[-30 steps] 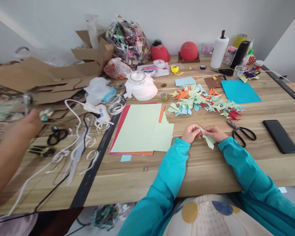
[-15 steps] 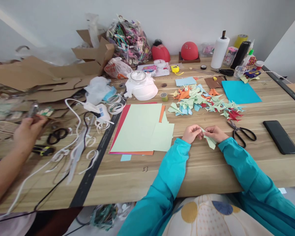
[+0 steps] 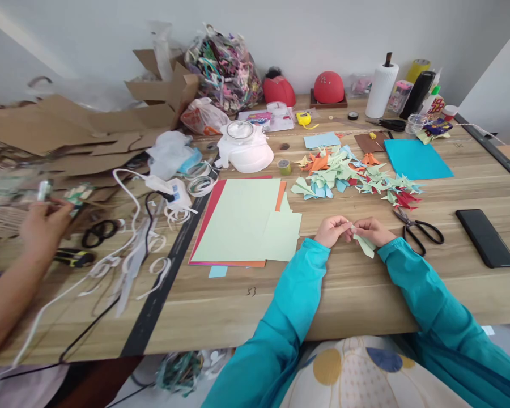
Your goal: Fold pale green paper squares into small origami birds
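Observation:
A small piece of folded pale green paper (image 3: 365, 246) is pinched between my two hands above the table, one end pointing down to the right. My left hand (image 3: 332, 231) grips its upper left end with thumb and fingers. On the other side my right hand (image 3: 373, 230) is closed on it too; some fingertips are hidden. Beyond my hands lies a heap of folded paper cranes (image 3: 335, 173) in green, orange, blue and red. To the left are a stack of coloured paper sheets (image 3: 238, 221) and a smaller green square (image 3: 282, 235).
Black-handled scissors (image 3: 423, 226) lie right of my hands, with a phone (image 3: 487, 238) farther right. Behind is a blue sheet (image 3: 419, 159). At the left, a co-worker's hand (image 3: 42, 226) holds a small shiny object among cables, cardboard (image 3: 29, 127) and a power strip (image 3: 170, 191).
My hands and the folded paper have hardly moved. The co-worker's hand at the left has shifted slightly left, and the shiny object in it has changed its tilt.

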### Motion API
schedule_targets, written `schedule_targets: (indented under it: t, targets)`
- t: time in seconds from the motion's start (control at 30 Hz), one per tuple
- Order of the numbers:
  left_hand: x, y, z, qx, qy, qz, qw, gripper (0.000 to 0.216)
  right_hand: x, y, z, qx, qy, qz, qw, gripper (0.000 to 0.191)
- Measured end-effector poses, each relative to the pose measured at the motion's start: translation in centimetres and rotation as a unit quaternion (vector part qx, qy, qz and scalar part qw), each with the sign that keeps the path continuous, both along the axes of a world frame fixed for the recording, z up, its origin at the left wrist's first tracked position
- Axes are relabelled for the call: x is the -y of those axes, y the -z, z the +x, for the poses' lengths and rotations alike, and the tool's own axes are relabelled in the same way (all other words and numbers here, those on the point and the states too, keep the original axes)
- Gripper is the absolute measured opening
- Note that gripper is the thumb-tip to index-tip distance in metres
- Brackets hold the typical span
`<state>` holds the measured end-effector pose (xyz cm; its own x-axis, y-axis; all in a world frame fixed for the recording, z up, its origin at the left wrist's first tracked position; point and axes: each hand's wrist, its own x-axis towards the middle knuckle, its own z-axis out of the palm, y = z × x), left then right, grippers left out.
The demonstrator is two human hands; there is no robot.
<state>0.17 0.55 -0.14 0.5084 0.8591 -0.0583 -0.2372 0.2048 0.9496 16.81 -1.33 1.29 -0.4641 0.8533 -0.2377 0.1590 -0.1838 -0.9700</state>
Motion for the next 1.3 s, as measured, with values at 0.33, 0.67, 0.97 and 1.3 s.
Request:
schedule_targets:
  t: [0.33,0.67,0.97,1.3]
  targets:
    - [0.27,-0.21,0.0,0.006,0.001,-0.018,1.0,0.037,-0.09,0.08,0.05,-0.019,-0.001,-0.008,1.0,0.044]
    - [0.04,0.38,0.2,-0.012,-0.048,-0.002,0.999,0.034,-0.02,-0.12,0.04,0.0,0.003,-0.004,1.0,0.044]
    - [0.24,0.38,0.38,-0.016,-0.045,0.001,0.999,0.036,-0.03,0.0,-0.03,-0.006,0.004,-0.008,1.0,0.042]
    - [0.4,-0.33,0.24,-0.041,-0.038,0.028,0.998,0.035,0.04,-0.35,-0.28,0.008,0.013,-0.004,1.0,0.043]
